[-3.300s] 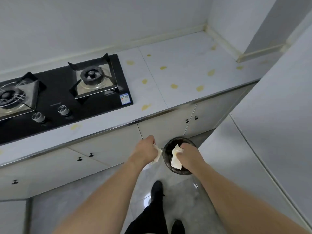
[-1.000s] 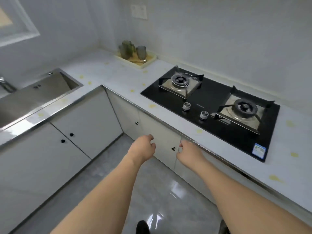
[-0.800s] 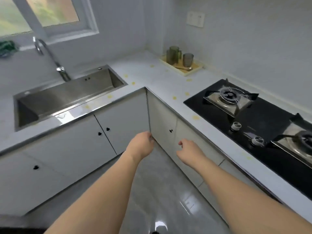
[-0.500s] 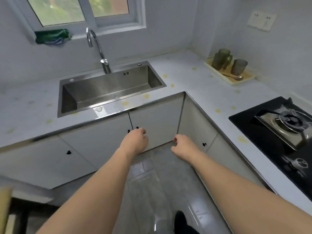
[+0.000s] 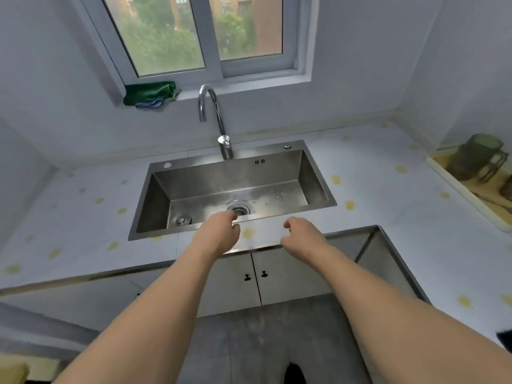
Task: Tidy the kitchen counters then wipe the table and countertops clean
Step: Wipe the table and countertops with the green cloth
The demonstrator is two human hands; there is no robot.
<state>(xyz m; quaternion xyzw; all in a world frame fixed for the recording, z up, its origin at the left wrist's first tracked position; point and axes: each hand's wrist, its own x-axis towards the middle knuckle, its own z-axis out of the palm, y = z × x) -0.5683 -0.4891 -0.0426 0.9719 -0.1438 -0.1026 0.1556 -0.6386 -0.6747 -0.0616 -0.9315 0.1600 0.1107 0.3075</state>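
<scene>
— What has changed?
— Both hands have dropped their paper scraps; the view has swung from the stove to the sink (image 5: 235, 187). Left hand (image 5: 220, 235) and right hand (image 5: 303, 235) hover at the sink's front rim, fingers loosely curled, holding nothing.
— The cloth?
— Green cloth (image 5: 149, 93) lies behind the sink, left of the tap (image 5: 214, 120).
— Risks?
— Reaching over could knock the tap.

White countertop (image 5: 371, 173) yellow-spotted; steel-grey sink (image 5: 315, 176); green cloth (image 5: 149, 92); cream tray (image 5: 454, 187).
</scene>
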